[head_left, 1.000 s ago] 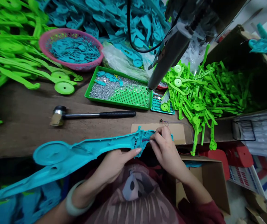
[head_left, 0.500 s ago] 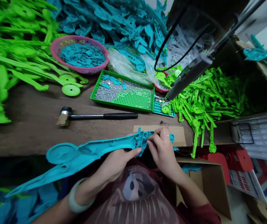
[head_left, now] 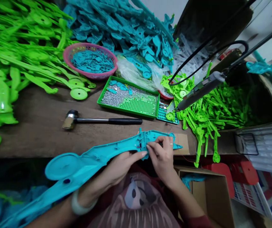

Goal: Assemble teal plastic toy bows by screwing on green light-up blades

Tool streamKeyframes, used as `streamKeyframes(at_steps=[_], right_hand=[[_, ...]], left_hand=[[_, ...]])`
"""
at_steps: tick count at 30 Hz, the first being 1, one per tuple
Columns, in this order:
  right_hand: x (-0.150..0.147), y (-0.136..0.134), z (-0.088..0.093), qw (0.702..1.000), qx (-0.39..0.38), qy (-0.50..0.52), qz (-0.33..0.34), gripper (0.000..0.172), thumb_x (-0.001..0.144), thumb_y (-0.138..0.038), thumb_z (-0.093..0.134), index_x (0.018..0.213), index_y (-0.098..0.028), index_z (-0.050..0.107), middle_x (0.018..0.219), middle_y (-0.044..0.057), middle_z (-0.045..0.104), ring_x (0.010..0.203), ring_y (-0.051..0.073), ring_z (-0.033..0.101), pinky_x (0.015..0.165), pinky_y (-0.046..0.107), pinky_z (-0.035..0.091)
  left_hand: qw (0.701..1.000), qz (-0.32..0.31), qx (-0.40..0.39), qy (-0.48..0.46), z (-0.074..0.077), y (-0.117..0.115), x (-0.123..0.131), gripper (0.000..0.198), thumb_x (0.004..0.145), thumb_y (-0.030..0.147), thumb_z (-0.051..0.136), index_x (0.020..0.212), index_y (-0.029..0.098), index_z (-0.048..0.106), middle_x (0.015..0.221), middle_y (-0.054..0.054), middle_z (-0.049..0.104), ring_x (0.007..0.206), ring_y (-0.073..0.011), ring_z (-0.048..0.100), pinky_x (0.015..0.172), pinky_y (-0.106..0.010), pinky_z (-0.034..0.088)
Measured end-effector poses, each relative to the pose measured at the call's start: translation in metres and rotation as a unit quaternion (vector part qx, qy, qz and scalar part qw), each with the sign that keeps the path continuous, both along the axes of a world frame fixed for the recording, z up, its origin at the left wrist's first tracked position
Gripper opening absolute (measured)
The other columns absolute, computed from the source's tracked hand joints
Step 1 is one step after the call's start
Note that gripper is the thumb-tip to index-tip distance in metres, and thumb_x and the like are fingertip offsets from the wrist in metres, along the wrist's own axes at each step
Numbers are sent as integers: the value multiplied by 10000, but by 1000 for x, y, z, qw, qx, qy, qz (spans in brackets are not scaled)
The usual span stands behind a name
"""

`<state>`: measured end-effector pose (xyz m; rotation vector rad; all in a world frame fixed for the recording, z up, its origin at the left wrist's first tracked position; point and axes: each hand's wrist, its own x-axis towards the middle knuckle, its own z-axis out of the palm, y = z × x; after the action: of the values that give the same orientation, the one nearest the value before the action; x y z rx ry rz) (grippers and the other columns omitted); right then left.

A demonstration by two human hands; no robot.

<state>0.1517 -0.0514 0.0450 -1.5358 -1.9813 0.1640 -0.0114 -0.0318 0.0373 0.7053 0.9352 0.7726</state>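
A long blue plastic shell half (head_left: pixel 98 154), its ribbed inner side facing up, slants from the lower left to the bench edge. My left hand (head_left: pixel 121 164) is wrapped under its narrow middle, thumb pressed near the crossbar. Over the shell's right part, my right hand (head_left: pixel 162 155) pinches with thumb and forefinger beside the crossbar; what sits between the fingertips is too small to make out. Thin dark and red wiring shows next to the crossbar. Beneath the shell's right end lies a flat cardboard piece (head_left: pixel 181 144).
A mallet (head_left: pixel 90 120) lies behind the shell. Beyond it stand a green tray (head_left: pixel 128 114) of screws and a pink basket (head_left: pixel 90 74) of blue pieces. An electric screwdriver (head_left: pixel 200 90) hangs at right over green parts (head_left: pixel 204 117). An open carton (head_left: pixel 212 196) sits below.
The camera view has shifted slightly. My right hand has moved a little left and down, closer to the crossbar. The shell's left end has dropped lower.
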Motion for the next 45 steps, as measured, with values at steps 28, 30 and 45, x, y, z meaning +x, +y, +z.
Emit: streamKeyframes(at_steps=[28, 30, 45], right_hand=[[-9, 91, 49, 917, -121, -217, 313, 94, 1008, -182, 494, 963, -162, 575, 998, 96, 580, 908, 213, 485, 771, 322, 425], [-9, 97, 43, 920, -135, -205, 307, 84, 991, -155, 511, 936, -174, 571, 988, 86, 585, 895, 203, 497, 742, 305, 414], [13, 99, -4, 902, -318, 198, 217, 239, 839, -258, 721, 1004, -178, 567, 939, 15, 677, 811, 138, 626, 726, 255, 475]], left_hand=[[998, 0, 49, 30, -13, 1, 6, 374, 690, 362, 737, 990, 187, 600, 1011, -75, 750, 1051, -278, 694, 976, -428, 531], [997, -10, 62, 49, -18, 3, 6, 380, 713, 406, 728, 995, 187, 598, 1020, -79, 747, 1046, -268, 693, 976, -418, 530], [713, -19, 492, 499, -19, 34, -34, 278, 953, 343, 571, 1141, 165, 671, 1127, -146, 627, 1088, -330, 586, 903, -459, 507]])
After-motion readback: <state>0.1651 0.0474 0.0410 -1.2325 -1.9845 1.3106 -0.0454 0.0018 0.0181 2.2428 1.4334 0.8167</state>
